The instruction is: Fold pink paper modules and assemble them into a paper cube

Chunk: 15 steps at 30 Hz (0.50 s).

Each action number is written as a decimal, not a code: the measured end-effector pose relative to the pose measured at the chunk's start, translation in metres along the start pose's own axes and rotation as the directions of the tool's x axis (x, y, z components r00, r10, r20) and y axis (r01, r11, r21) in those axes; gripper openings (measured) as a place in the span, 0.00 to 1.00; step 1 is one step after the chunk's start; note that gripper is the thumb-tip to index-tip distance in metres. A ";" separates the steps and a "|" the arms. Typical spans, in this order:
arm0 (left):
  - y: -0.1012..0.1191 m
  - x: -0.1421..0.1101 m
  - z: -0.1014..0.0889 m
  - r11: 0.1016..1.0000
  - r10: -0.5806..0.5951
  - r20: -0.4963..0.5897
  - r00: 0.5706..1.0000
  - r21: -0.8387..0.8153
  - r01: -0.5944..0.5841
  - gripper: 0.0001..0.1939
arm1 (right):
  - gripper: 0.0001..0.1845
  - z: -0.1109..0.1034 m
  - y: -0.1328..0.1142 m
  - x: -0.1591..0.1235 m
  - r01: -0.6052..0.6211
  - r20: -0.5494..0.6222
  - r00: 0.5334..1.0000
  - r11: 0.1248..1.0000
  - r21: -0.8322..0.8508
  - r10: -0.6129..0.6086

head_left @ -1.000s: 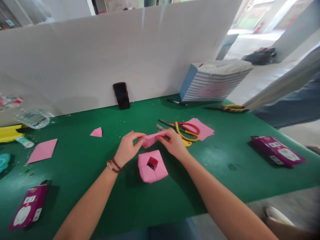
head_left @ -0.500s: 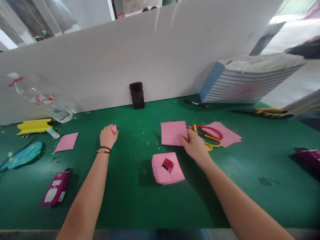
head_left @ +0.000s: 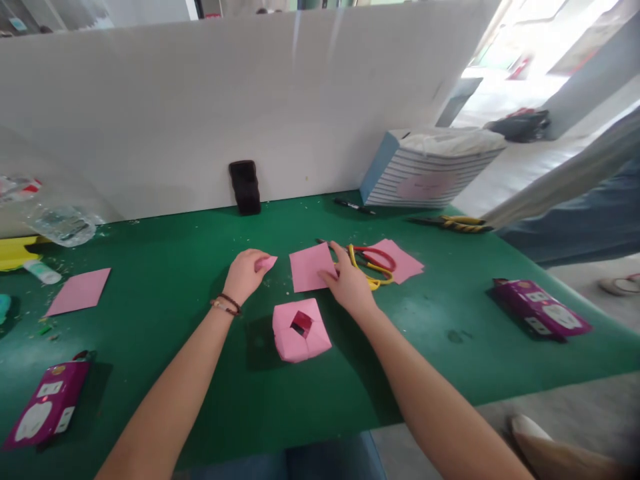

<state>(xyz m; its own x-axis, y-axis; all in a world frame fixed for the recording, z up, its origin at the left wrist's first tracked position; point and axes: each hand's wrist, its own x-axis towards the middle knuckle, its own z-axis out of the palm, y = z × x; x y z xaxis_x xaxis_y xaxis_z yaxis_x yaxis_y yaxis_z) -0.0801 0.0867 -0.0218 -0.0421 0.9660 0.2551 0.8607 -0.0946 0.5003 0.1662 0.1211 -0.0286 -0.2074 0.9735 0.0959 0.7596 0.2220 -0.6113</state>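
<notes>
Left hand just swung over pinching that small pink paper piece, so now it's near the pink square the right hand is pinching, both just beyond the paper cube.

Single view from the person's head, facing forward and down over a green table, near enough that both forearms enter at the bottom, the hands sit mid-view, and a white partition spans the background.
</notes>
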 end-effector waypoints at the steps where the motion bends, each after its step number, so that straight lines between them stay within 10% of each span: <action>1: 0.005 0.000 0.001 1.000 0.000 -0.007 1.000 -0.015 0.000 0.13 | 0.37 0.001 -0.001 -0.001 0.020 0.014 1.000 0.998 -0.064 -0.019; 11: 0.046 -0.007 0.032 0.993 0.112 0.040 0.993 -0.024 -0.112 0.14 | 0.23 0.010 0.001 -0.003 0.182 0.024 0.983 0.928 -0.326 -0.184; 15: 0.034 -0.011 0.015 0.995 0.089 -0.009 0.996 0.048 -0.089 0.22 | 0.19 0.005 0.009 -0.002 0.245 -0.113 0.949 0.914 -0.323 -0.295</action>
<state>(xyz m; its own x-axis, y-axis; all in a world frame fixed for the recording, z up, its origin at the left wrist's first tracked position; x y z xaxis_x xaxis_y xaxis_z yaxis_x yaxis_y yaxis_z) -0.0433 0.0764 -0.0199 0.0307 0.9516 0.3059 0.8845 -0.1684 0.4351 0.1701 0.1213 -0.0386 -0.3511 0.8645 0.3597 0.8427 0.4592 -0.2812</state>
